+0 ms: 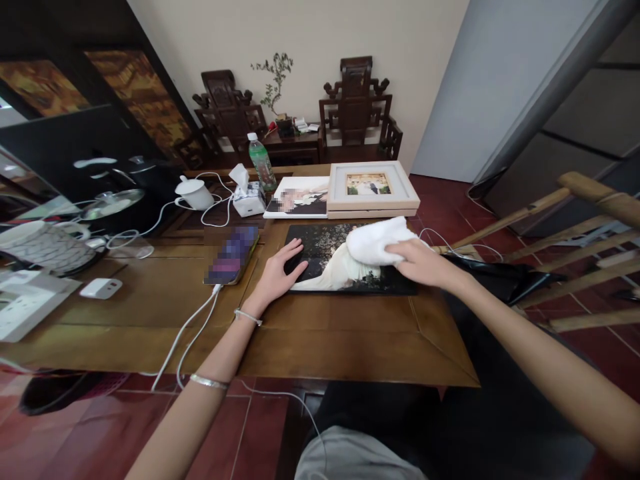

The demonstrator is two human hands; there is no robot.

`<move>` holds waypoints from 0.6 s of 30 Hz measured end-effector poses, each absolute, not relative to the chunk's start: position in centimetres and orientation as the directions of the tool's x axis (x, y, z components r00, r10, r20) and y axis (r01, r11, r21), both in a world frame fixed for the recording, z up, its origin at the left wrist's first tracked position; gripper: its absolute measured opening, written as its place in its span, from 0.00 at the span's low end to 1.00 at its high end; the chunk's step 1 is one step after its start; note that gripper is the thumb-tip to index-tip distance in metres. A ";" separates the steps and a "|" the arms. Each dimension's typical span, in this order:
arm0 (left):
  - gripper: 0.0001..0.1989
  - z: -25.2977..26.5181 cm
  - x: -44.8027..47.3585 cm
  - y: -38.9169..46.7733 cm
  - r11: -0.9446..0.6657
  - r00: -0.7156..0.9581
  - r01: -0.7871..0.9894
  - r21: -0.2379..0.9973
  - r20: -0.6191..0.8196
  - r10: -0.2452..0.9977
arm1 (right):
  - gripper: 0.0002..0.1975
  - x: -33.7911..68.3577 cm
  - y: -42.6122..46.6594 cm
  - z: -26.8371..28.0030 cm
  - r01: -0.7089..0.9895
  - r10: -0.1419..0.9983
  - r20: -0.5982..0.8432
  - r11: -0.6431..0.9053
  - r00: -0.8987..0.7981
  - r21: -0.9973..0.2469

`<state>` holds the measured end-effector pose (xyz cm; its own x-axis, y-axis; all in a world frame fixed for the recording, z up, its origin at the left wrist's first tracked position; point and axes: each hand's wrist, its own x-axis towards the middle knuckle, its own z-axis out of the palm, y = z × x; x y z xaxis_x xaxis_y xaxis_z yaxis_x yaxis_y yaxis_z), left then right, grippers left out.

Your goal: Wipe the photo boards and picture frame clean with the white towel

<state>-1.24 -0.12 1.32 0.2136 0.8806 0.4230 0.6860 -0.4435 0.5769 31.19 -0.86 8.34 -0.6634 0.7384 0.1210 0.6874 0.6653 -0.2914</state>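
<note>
A dark photo panel (320, 250) showing a pale gown lies flat on the wooden table (320, 340). My left hand (280, 270) rests at its left edge, fingers spread and touching the panel. A folded white cloth (377, 240) sits against the panel's upper right part. My right hand (417, 260) grips the cloth from the right, with the thumb and fingers closed on it. The cloth covers part of the printed picture.
Behind the panel are a framed photo (370, 203), a white-edged print (300, 208), a tissue box (249, 199) and a green-labelled bottle (261, 162). A phone (233, 257) charges on the left, near a lidded cup (195, 193), a pot and a power strip (25, 307). A wooden chair (575, 200) stands right.
</note>
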 end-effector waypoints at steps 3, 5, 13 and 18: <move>0.21 1.4 -1.3 -0.1 -0.446 0.217 0.687 0.574 0.423 0.880 | 0.11 30.7 3.5 8.5 0.688 0.755 0.156 0.647 -0.637 -0.328; 0.21 1.4 -1.3 -0.1 -0.444 0.218 0.688 0.574 0.420 0.881 | 0.12 30.4 6.0 8.7 0.695 0.775 0.153 0.622 -0.614 -0.360; 0.21 1.3 -1.2 -0.2 -0.437 0.207 0.684 0.583 0.420 0.884 | 0.13 30.1 7.5 9.0 0.725 0.822 0.170 0.562 -0.544 -0.398; 0.21 1.4 -1.1 -0.2 -0.431 0.193 0.676 0.597 0.421 0.886 | 0.15 29.8 -0.7 8.0 0.755 0.814 0.134 0.576 -0.565 -0.313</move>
